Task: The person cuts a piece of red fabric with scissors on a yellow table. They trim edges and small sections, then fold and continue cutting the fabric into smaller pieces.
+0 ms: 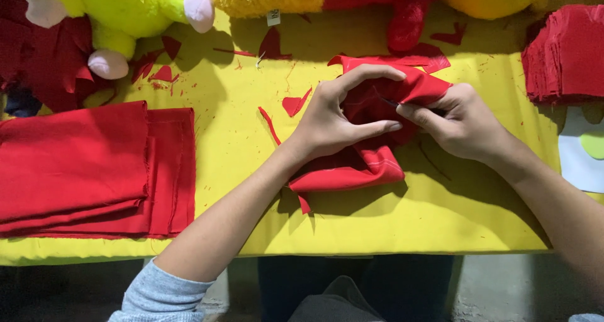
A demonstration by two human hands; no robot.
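Observation:
Both of my hands work on a folded piece of red fabric [362, 168] lying on the yellow cloth-covered table [402, 221]. My left hand [333, 117] grips the fabric from the left, thumb and forefinger spread around a bunched part. Pinching the fabric's upper right edge, my right hand [462, 120] seems to hold a dark thin tool, mostly hidden between the fingers. A white stitched or chalk line runs along the fabric's lower fold.
A folded stack of red cloth [88, 168] lies at the left. A pile of cut red pieces [566, 51] sits at the far right. Yellow and red plush toys [126, 13] line the back edge. Red scraps [292, 101] are scattered about.

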